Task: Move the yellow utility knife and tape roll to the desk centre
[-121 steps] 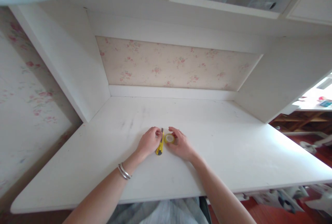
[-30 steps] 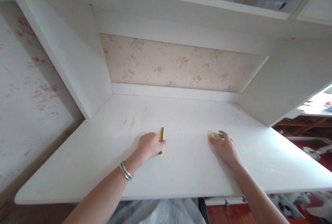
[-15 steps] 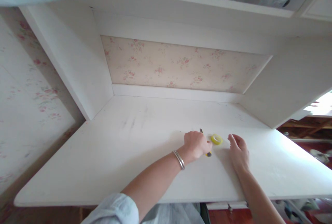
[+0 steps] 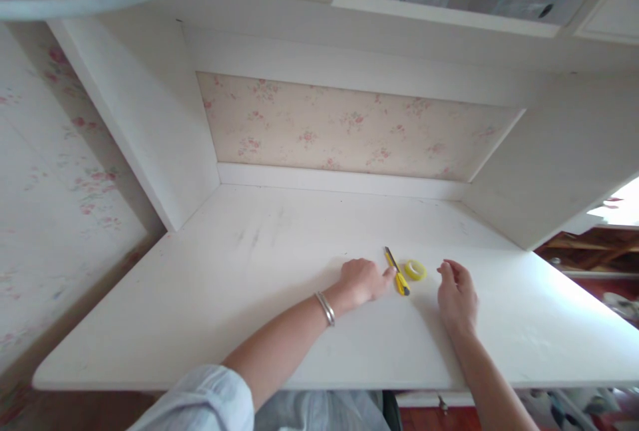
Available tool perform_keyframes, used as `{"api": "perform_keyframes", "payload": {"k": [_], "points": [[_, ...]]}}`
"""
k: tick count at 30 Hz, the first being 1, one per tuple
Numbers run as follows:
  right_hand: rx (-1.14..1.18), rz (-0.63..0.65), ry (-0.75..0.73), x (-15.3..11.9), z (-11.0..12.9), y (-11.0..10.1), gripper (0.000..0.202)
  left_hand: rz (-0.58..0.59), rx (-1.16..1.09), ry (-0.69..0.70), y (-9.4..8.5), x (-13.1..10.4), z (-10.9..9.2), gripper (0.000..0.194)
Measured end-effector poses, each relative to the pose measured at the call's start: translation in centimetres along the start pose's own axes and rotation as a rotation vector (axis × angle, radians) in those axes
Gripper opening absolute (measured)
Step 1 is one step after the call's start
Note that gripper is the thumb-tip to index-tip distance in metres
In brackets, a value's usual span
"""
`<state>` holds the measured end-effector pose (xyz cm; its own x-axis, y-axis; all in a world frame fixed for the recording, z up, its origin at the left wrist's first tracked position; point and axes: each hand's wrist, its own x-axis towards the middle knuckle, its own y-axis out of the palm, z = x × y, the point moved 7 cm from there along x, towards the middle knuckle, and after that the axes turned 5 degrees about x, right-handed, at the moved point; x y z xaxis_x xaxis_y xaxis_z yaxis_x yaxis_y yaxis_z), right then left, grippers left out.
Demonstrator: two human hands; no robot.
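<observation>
Your left hand point(image 4: 363, 281) lay loosely curled, fingertips beside the utility knife point(image 4: 397, 271) on the worktop point(image 4: 249, 298), gripping nothing; your right hand point(image 4: 456, 294) hovered open — tape roll point(image 4: 415, 269) just beyond the knife. Both looked light, rigid — I'd grip the knife mid-handle.

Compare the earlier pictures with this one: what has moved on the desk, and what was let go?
The utility knife and tape roll went from mid-desk to the right, lying side by side. The right hand let go of the roll; the left hand now only fingertips beside the knife. The desk itself is unchanged.
</observation>
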<state>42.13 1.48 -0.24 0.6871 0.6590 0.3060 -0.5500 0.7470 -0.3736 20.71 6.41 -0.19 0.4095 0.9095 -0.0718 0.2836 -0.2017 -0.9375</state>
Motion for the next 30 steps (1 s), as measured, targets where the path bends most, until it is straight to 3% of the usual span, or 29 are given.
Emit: {"api": "perform_keyframes", "payload": {"k": [2, 4, 8, 12, 15, 19, 24, 30], "points": [[0.020, -0.008, -0.030, -1.4, 1.5, 0.5, 0.045, -0.022, -0.041, 0.007, -0.6, -1.6, 2.9, 0.068], [0.091, 0.072, -0.093, -3.4, 3.8, 2.4, 0.045, -0.067, -0.120, 0.022, -1.4, -3.3, 5.8, 0.056], [0.156, 0.527, -0.301, -9.4, 10.4, 9.8, 0.039, -0.130, -0.334, 0.050, -2.9, -6.0, 10.3, 0.038], [0.162, 0.948, -0.428, -15.6, 15.8, 16.9, 0.042, -0.209, -0.463, 0.090, -4.0, -6.6, 13.0, 0.031], [0.111, 0.969, -0.432, -17.6, 17.2, 19.8, 0.051, -0.240, -0.420, 0.057, -3.9, -6.1, 14.8, 0.025], [0.052, 0.932, -0.370, -18.3, 15.6, 20.8, 0.060, -0.174, -0.242, -0.023, -2.7, -5.7, 16.4, 0.021], [0.111, 0.982, -0.361, -18.3, 14.0, 19.8, 0.058, -0.146, -0.154, -0.051, -2.3, -6.2, 16.0, 0.021], [0.081, 1.029, -0.384, -18.6, 14.2, 19.8, 0.060, -0.139, -0.168, -0.049, -2.4, -6.5, 15.6, 0.021]]}}
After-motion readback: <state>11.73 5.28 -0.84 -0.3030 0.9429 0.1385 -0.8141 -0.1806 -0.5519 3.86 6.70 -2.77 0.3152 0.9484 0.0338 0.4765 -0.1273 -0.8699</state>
